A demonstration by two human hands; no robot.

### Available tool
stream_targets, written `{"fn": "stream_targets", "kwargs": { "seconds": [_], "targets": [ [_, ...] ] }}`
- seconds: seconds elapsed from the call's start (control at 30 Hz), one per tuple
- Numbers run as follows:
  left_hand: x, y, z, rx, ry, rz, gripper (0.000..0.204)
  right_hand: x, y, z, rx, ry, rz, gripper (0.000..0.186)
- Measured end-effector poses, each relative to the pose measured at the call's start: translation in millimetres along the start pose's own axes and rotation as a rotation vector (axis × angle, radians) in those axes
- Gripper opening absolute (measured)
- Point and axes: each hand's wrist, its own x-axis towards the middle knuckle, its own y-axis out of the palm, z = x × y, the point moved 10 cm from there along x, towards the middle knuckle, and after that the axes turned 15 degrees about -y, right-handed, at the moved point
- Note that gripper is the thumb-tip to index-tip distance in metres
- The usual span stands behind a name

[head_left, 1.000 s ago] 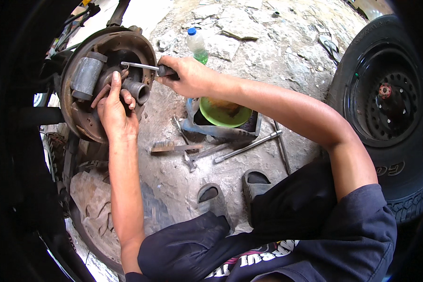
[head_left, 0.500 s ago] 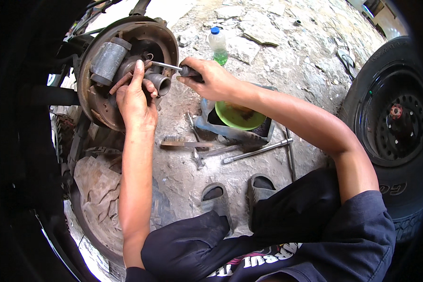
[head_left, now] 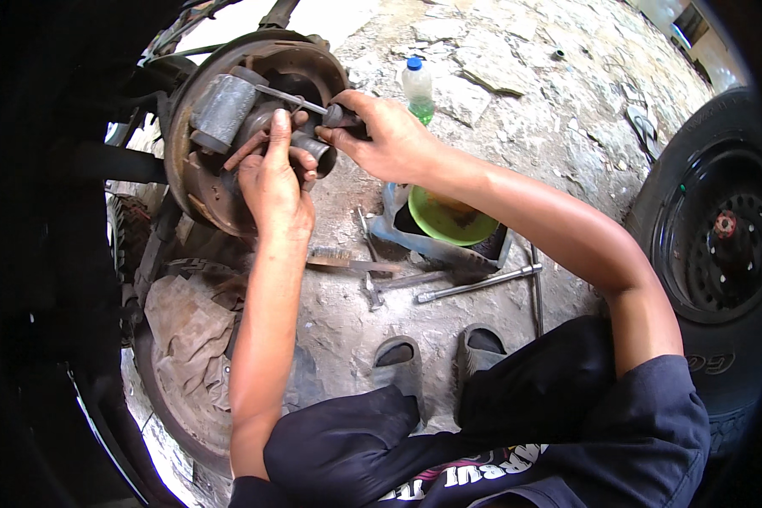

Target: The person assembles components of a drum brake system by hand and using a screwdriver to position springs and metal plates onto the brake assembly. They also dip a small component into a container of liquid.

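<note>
At the upper left, a rusty drum brake backing plate carries a grey brake shoe and a hub spindle. My left hand is closed round a rusty coil spring beside the shoe, thumb pointing up. Gripped by its dark handle in my right hand is a screwdriver. Its shaft slants up and left past the hooked wire end above my left thumb, with the tip near the shoe's upper end. Whether the shaft touches the hook is unclear.
A cut container holds a green bowl. Nearby lie a wire brush, a hammer and a long wrench bar. A bottle stands beyond; a wheel is at right, a cloth at lower left.
The view has shifted, so the scene sits further right. The screwdriver tip has moved left past the hooked wire toward the shoe's upper end. Both hands keep their grips.
</note>
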Motion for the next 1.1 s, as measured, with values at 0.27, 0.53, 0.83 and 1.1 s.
{"fn": "stream_targets", "kwargs": {
  "seconds": [0.27,0.53,0.83,1.1],
  "targets": [
    [1.7,-3.2,4.7,0.013,-0.060,0.033,0.025,-12.4,-1.0,-7.6,-0.015,0.033,0.017,0.025],
    [-18.0,-3.4,14.9,0.045,-0.199,0.105,0.026,-50.1,-23.0,-53.2,-0.175,0.121,0.067,0.022],
    [-32.0,-14.0,20.5,0.087,-0.208,0.043,0.028,-67.9,-15.3,-48.6,-0.187,0.201,0.091,0.024],
    [-40.2,-29.0,22.6,0.336,-0.161,-0.026,0.031,-81.1,-1.5,-57.0,-0.200,0.195,0.167,0.033]
  ]
}}
